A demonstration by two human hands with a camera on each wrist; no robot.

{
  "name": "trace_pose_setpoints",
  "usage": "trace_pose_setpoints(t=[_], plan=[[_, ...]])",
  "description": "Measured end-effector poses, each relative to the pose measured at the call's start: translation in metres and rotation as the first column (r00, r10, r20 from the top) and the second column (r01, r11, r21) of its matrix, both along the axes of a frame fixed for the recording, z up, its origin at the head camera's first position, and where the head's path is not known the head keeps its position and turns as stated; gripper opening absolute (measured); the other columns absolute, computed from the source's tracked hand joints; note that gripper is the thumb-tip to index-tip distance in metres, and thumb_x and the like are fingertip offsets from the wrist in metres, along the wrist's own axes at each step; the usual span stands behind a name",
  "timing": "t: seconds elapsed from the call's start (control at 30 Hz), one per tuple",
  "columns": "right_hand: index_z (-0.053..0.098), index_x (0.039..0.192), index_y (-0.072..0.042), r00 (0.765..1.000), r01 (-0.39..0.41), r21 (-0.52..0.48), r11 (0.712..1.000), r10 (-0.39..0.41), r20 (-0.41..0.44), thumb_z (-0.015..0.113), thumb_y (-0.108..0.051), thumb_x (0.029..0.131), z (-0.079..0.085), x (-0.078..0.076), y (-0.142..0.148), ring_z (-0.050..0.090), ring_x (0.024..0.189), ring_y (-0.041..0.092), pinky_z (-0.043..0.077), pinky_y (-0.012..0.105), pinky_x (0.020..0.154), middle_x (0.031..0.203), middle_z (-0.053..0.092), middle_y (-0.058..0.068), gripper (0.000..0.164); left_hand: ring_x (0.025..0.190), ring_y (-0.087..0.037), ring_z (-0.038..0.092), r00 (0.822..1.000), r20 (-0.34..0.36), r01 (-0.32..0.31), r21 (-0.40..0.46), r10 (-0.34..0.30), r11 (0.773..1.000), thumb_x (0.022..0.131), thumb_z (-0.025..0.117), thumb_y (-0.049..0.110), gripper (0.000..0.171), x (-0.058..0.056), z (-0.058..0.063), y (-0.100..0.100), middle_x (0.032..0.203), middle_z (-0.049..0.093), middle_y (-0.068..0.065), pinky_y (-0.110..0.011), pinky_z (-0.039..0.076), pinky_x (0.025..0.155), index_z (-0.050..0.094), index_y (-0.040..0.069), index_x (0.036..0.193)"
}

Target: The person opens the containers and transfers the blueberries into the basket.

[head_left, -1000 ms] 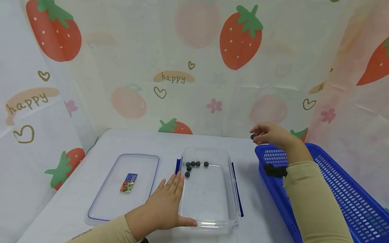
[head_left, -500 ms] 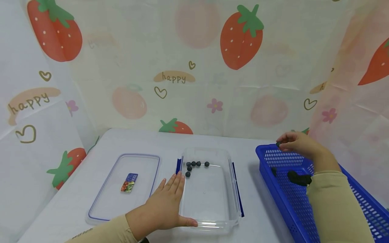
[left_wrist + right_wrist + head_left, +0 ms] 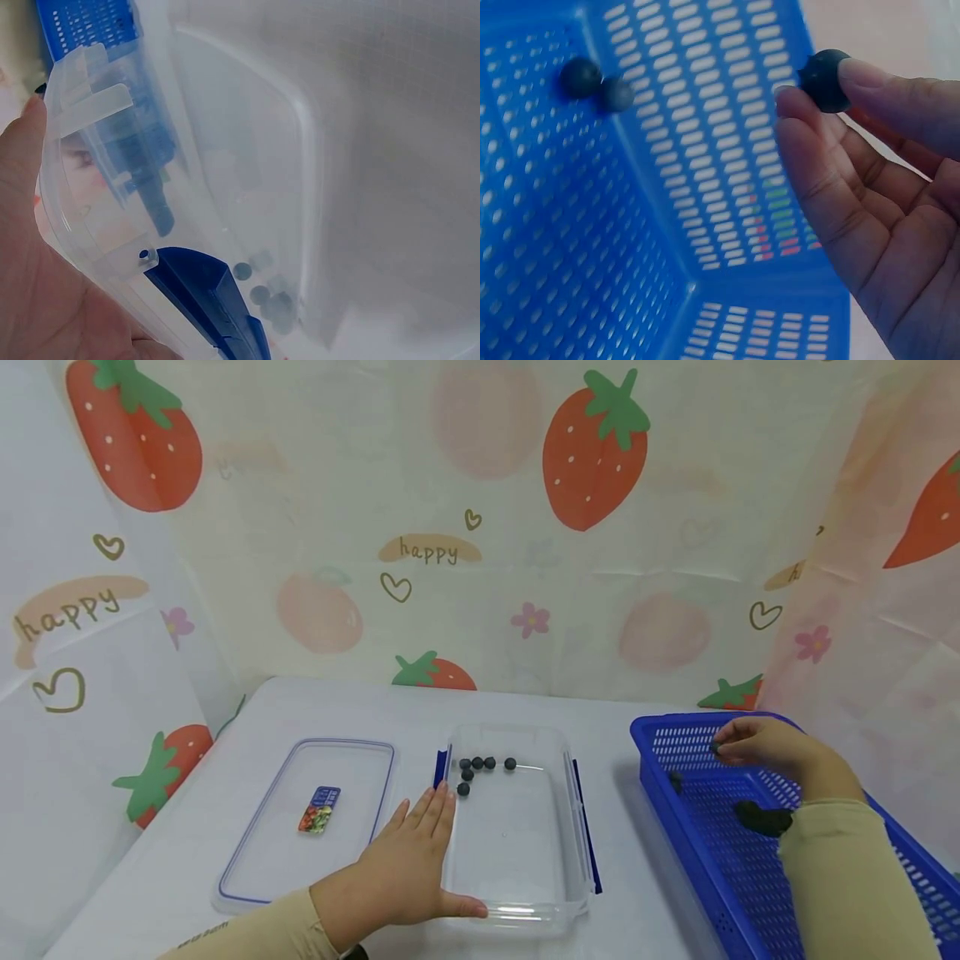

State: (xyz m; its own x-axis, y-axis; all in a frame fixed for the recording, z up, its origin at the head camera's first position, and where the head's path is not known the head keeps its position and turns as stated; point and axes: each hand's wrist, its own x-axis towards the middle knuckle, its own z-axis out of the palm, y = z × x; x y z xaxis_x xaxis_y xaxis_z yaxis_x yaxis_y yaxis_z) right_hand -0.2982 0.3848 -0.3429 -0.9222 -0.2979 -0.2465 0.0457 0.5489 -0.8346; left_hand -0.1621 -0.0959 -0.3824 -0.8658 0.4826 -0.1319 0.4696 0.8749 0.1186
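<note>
Right hand: thumb and fingers clamped on one blueberry, at the far end of the blue perforated basket (height relative to the rim: can't tell). Two dark round berries sit on the basket floor by its side wall, just beside each other.

Left hand: fingers straight, not curled, lying along the left side of the clear plastic container, thumb spread away onto its near edge. Six blueberries inside, grouped at the far-left corner, one slightly apart. Blue side clasps hang unfastened. Clear lid with printed label lies flat on the white worktop, left of the container.
</note>
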Motion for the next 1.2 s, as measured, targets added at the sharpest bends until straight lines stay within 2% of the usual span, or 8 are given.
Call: trace_pose_setpoints(t=[0.17, 0.4, 0.7, 0.93, 1.2], plan=[[0.052, 0.103, 0.012, 1.000, -0.013, -0.017, 1.000, 0.014, 0.028, 0.055, -0.001, 0.089, -0.007, 0.002, 0.009, 0.060, 0.083, 0.014, 0.051, 0.029, 0.079, 0.091, 0.058, 0.007, 0.020, 0.138, -0.033, 0.006, 1.000, -0.001, -0.001, -0.003, 0.001, 1.000, 0.061, 0.031, 0.090, 0.126, 0.000, -0.001, -0.001, 0.151, 0.004, -0.018, -0.053, 0.012, 0.108, 0.010, -0.001, 0.145], [0.052, 0.104, 0.009, 0.997, 0.016, -0.013, 1.000, -0.015, 0.079, 0.053, 0.000, 0.089, -0.012, 0.006, 0.013, 0.059, 0.088, 0.019, 0.051, 0.031, 0.081, 0.092, 0.057, 0.008, 0.017, 0.138, -0.033, 0.007, 1.000, 0.005, -0.003, 0.000, 0.003, 1.000, 0.062, 0.034, 0.089, 0.125, 0.000, 0.001, -0.001, 0.151, 0.005, -0.018, -0.053, 0.013, 0.108, 0.011, -0.001, 0.145], [0.041, 0.118, 0.017, 0.997, 0.051, 0.005, 0.999, -0.051, 0.062, 0.049, -0.002, 0.092, -0.015, 0.008, 0.019, 0.061, 0.092, 0.021, 0.050, 0.036, 0.083, 0.101, 0.055, 0.013, 0.034, 0.138, -0.032, 0.007, 1.000, 0.010, -0.004, 0.001, 0.004, 1.000, 0.059, 0.028, 0.092, 0.128, 0.002, 0.003, 0.000, 0.151, 0.005, -0.018, -0.053, 0.013, 0.108, 0.011, -0.001, 0.145], [0.038, 0.116, 0.021, 0.999, 0.002, -0.092, 0.996, 0.001, 0.032, 0.040, 0.002, 0.095, -0.009, 0.004, 0.024, 0.061, 0.089, 0.010, 0.051, 0.031, 0.081, 0.099, 0.056, 0.007, 0.029, 0.139, -0.032, 0.007, 1.000, 0.011, -0.005, 0.002, 0.004, 1.000, 0.059, 0.028, 0.091, 0.127, 0.003, 0.005, 0.000, 0.151, 0.005, -0.017, -0.053, 0.013, 0.108, 0.011, -0.001, 0.145], [0.040, 0.117, 0.014, 1.000, -0.003, -0.122, 0.992, -0.001, -0.027, 0.048, -0.004, 0.094, 0.009, 0.007, 0.018, 0.062, 0.091, 0.010, 0.050, 0.025, 0.080, 0.099, 0.058, 0.004, 0.031, 0.138, -0.033, 0.007, 1.000, 0.015, -0.005, -0.001, 0.005, 1.000, 0.058, 0.028, 0.092, 0.128, 0.005, 0.007, 0.002, 0.151, 0.005, -0.018, -0.052, 0.013, 0.108, 0.011, -0.001, 0.145]])
